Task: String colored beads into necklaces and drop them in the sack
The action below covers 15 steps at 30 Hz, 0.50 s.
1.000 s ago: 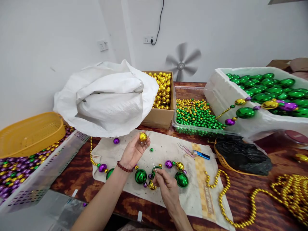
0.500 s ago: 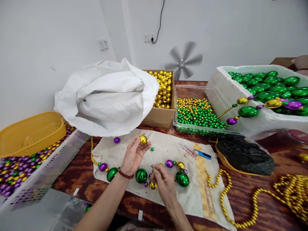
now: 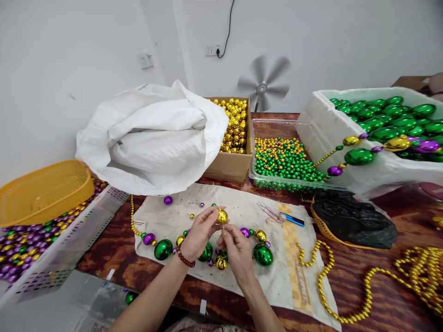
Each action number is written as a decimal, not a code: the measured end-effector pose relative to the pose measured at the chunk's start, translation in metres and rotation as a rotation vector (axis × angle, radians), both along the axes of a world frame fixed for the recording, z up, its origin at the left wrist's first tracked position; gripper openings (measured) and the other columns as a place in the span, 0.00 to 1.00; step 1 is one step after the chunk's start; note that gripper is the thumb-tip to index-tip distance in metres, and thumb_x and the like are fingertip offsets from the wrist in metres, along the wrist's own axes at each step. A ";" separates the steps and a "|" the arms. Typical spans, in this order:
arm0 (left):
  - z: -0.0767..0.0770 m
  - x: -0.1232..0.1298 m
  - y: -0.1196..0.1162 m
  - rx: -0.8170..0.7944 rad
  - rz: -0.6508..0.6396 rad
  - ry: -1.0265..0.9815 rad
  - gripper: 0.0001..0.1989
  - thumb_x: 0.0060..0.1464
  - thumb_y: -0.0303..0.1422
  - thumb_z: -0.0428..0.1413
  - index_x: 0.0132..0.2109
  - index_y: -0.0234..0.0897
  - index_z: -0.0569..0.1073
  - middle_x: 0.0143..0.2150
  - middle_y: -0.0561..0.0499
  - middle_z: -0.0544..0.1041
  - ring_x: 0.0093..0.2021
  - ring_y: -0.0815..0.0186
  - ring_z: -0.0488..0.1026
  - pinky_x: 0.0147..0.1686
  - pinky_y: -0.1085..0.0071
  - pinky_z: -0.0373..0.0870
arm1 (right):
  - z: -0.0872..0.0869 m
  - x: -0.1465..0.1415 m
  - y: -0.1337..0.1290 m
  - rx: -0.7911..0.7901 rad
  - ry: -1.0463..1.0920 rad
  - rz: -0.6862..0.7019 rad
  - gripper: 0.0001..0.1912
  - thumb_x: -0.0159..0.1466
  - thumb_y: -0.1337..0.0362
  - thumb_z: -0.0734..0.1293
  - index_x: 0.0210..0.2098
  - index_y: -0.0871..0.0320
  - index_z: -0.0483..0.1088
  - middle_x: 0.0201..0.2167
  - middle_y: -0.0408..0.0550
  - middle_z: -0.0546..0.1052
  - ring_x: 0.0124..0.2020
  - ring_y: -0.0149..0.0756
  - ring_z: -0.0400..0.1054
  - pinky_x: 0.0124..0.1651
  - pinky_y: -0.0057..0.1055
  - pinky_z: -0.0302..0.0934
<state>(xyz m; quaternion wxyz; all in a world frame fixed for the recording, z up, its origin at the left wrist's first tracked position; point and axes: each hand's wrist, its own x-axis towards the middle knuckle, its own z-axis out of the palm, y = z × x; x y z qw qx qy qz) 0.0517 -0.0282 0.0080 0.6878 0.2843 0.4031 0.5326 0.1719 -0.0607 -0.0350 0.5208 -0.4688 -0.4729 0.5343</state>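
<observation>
My left hand (image 3: 200, 235), with a red-brown bead bracelet at the wrist, pinches a shiny gold bead (image 3: 222, 216) over the cloth. Just below it, my right hand (image 3: 237, 251) is closed on a thin needle (image 3: 223, 227) that meets the underside of the bead. A faint thin line rises above the bead; I cannot tell whether it is needle or thread. Beneath both hands lies a string of larger beads, among them a green ball (image 3: 163, 249), a purple bead (image 3: 149, 239) and another green ball (image 3: 263, 255). My hands cover part of that string.
Scissors (image 3: 268, 212) and a blue cutter (image 3: 291, 219) lie on the cloth (image 3: 242, 288). Behind stand a white sack (image 3: 155, 161), a carton (image 3: 228, 166) of gold beads, a clear tray (image 3: 254, 177) and a foam box (image 3: 321, 124). Gold bead strands (image 3: 323, 276) spread at right.
Both hands have come closer together, and the gold bead has moved down and right. The long stretch of needle between bead and right hand is now short. Small loose beads are uncovered on the cloth.
</observation>
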 end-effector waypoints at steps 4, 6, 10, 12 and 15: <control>-0.008 -0.025 0.012 0.042 -0.057 0.225 0.12 0.54 0.35 0.64 0.44 0.35 0.81 0.40 0.43 0.82 0.43 0.59 0.78 0.45 0.66 0.72 | 0.002 0.017 0.010 -0.082 0.097 -0.130 0.17 0.61 0.49 0.70 0.34 0.58 0.73 0.22 0.43 0.76 0.22 0.32 0.70 0.25 0.26 0.65; -0.013 -0.053 0.032 0.134 0.085 0.458 0.07 0.51 0.31 0.65 0.39 0.36 0.82 0.39 0.44 0.82 0.43 0.59 0.76 0.47 0.67 0.70 | 0.000 0.025 0.012 -0.130 0.170 -0.134 0.18 0.58 0.49 0.72 0.33 0.59 0.74 0.22 0.44 0.77 0.22 0.32 0.71 0.24 0.25 0.65; -0.028 -0.093 0.066 0.256 0.110 0.993 0.02 0.47 0.28 0.63 0.31 0.41 0.79 0.33 0.47 0.79 0.40 0.56 0.73 0.49 0.62 0.68 | -0.006 0.029 0.010 -0.184 0.306 -0.094 0.18 0.57 0.50 0.74 0.36 0.59 0.75 0.24 0.45 0.77 0.22 0.32 0.71 0.23 0.25 0.64; -0.036 -0.094 0.073 0.274 0.007 1.064 0.04 0.46 0.26 0.62 0.29 0.41 0.78 0.33 0.47 0.78 0.40 0.55 0.72 0.53 0.60 0.66 | -0.008 0.028 0.009 -0.199 0.334 -0.064 0.18 0.57 0.51 0.74 0.38 0.59 0.76 0.26 0.46 0.78 0.24 0.33 0.72 0.23 0.24 0.64; -0.046 -0.082 0.076 0.301 -0.103 1.158 0.05 0.48 0.25 0.60 0.32 0.40 0.78 0.36 0.46 0.75 0.42 0.55 0.71 0.56 0.58 0.62 | -0.009 0.027 0.008 -0.192 0.320 -0.037 0.18 0.57 0.51 0.74 0.39 0.59 0.76 0.28 0.47 0.80 0.25 0.34 0.73 0.24 0.25 0.64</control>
